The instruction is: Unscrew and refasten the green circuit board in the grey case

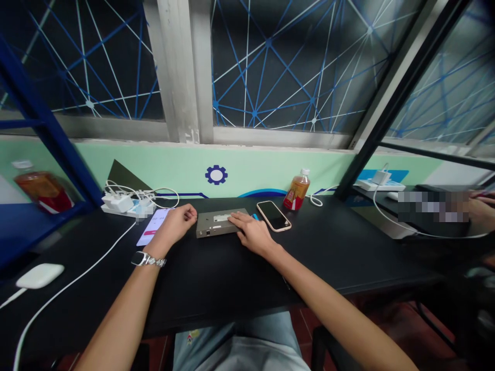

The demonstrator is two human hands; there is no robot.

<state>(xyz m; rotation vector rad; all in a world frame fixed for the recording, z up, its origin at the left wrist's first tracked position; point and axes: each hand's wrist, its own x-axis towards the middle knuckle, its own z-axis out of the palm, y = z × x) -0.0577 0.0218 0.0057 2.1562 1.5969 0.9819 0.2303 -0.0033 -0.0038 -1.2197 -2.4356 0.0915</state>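
Note:
On the black desk lies a flat grey metal box (204, 221), apparently a small network switch, with a white label on top and a round power socket in its near side. My right hand (253, 232) rests on its right part, fingers stretched out flat. Just left of the box is my left hand (176, 224), its fingers curled together; whatever they hold, if anything, is too small to make out. A blue object (255, 217) shows partly behind my right hand. Beneath my left wrist lies a phone (149, 234) with a lit screen.
A dark-screened phone (274, 215) and an amber drink bottle (297, 190) stand right of the box. At left are a power strip (126, 205) with plugs, a white cable (88, 268) and a white rounded device (39, 275). Another person's hand (483, 208) is at far right.

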